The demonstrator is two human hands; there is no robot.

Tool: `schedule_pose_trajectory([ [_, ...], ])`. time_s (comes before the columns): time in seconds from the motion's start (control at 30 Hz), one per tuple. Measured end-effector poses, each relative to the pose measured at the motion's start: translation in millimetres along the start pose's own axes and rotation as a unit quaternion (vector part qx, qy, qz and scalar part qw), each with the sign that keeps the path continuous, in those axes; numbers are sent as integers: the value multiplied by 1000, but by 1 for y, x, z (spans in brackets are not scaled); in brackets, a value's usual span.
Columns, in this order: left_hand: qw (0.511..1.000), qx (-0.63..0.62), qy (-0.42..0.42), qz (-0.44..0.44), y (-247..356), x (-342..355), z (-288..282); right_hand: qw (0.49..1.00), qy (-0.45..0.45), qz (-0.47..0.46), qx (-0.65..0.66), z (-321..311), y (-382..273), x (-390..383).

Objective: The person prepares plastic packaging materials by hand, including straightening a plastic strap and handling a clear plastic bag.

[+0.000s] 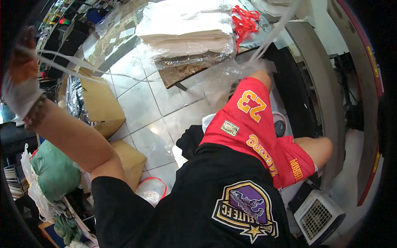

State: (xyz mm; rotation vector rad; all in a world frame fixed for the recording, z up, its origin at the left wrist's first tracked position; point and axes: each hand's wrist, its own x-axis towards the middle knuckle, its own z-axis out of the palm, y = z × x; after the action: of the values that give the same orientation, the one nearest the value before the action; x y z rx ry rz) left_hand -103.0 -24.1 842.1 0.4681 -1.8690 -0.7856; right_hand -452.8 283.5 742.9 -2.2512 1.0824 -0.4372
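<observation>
My left hand (22, 78), in a glove with an orange part and a pale cuff, is raised at the far left, its arm stretched out. Its fingers are dark and blurred, but they appear closed on a white plastic strap (82, 62). That strap runs slackly from the hand toward the middle. Another length of white strap (276, 29) rises at the upper right and leaves the picture at the top. My right hand is out of view. Ahead, a thick stack of white paper sheets (186, 41) lies on a low brown-topped stand (180, 74), with clear plastic film around its lower part.
Red ribbons (245, 25) hang beside the stack. Cardboard boxes (103, 103) stand on the tiled floor (155, 136) at left, near a stuffed green bag (56, 171). A long grey machine frame (318, 82) borders the right side. A white grilled unit (318, 217) sits at lower right.
</observation>
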Motion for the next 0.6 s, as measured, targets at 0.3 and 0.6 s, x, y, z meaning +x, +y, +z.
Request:
schedule_pose_trajectory([
  [0.3, 956, -47, -114, -266, -9, -141, 209, 863, 421, 180, 212, -59, 100, -28],
  [0.6, 869, -236, -187, -394, -7, -245, 324, 858, 450, 212, 127, 134, 127, -41],
])
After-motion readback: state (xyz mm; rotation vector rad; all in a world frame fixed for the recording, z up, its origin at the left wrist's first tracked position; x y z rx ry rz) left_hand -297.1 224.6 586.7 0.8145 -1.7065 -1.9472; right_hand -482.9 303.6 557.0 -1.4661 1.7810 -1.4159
